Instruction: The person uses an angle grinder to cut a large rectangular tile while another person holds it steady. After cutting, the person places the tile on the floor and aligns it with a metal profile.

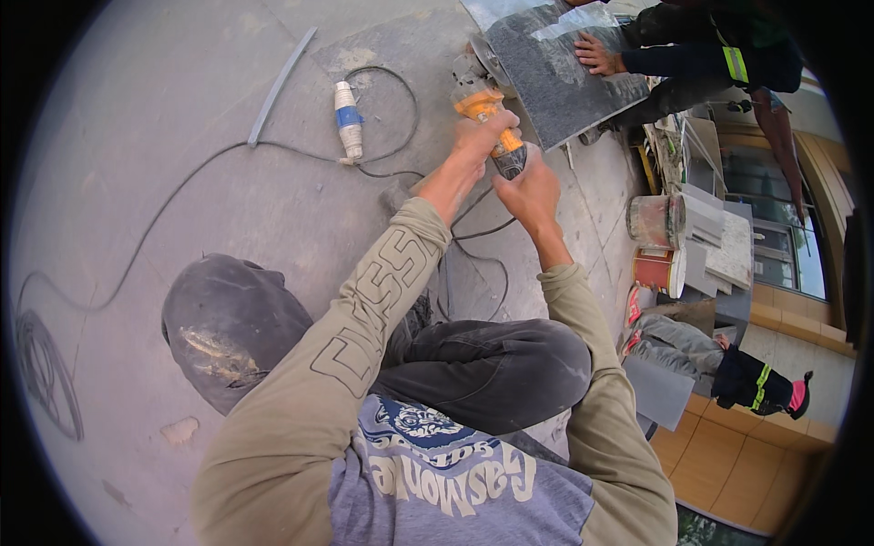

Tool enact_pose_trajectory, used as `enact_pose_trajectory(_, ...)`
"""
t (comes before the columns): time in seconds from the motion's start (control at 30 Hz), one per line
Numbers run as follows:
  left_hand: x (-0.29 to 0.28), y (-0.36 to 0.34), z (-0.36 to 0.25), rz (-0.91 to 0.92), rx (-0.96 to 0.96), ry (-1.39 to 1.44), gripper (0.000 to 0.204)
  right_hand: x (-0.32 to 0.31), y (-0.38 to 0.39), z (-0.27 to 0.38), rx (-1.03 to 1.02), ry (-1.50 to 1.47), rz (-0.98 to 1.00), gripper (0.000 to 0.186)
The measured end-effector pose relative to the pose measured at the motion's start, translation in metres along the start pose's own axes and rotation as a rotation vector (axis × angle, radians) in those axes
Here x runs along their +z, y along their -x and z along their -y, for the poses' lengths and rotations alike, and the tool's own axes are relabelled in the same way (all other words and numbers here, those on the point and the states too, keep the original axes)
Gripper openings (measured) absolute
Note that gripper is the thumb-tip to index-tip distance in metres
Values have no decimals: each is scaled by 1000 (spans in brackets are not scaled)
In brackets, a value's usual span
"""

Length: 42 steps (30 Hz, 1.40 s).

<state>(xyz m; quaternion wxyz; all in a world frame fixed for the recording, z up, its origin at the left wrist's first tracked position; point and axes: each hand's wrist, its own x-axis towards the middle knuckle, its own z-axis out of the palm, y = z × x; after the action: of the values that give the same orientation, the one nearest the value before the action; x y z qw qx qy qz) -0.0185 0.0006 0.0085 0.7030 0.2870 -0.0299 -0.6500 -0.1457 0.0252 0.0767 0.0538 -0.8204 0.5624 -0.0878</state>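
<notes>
Both hands hold an orange-bodied angle grinder at the far centre of the scene. The left hand is closed around the orange body of the tool. The right hand is closed around the dark rear handle, just near of the left hand. The grinder head and its guard point toward the far side and sit at the near-left edge of a dark grey stone slab.

The slab lies flat on the concrete floor. A co-worker's hand presses flat on the slab's upper surface from the far right, well apart from the grinder.

A black power cable runs from the tool toward the near side, loops over the floor and continues to the left. A white-and-blue plug connector lies on the floor to the left of the grinder. A grey strip lies further left. Two buckets and stacked stone pieces stand at the right.

Progress, as a judgement: the tool is positioned at the slab edge, and cutting appears to be at or near its start. No finished cut line across the slab is visible. Whether the disc is turning or touching the stone cannot be determined.
</notes>
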Motion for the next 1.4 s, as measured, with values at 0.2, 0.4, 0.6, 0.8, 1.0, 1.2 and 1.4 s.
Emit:
enact_pose_trajectory(0.2,2,8,15,-19,2,11,31,-4,11,-7,-3,-37,-11,55)
enact_pose_trajectory(0.4,4,11,18,-24,-13,7,33,-7,15,-12,-20,-28,-2,56)
enact_pose_trajectory(0.6,5,12,27,-30,-1,6,30,-6,19,-20,-34,-31,-21,56)
enact_pose_trajectory(0.8,1,4,29,2,28,12,30,-2,13,-21,-22,-21,-10,55)
enact_pose_trajectory(1.0,6,-1,20,5,22,14,28,-1,5,-21,-33,-23,-13,55)
enact_pose_trajectory(1.2,2,-12,12,-28,-5,-11,29,-1,-4,-8,-14,-1,5,54)
enact_pose_trajectory(1.4,3,-17,5,-24,-4,-1,31,-1,-10,-6,-21,13,8,55)
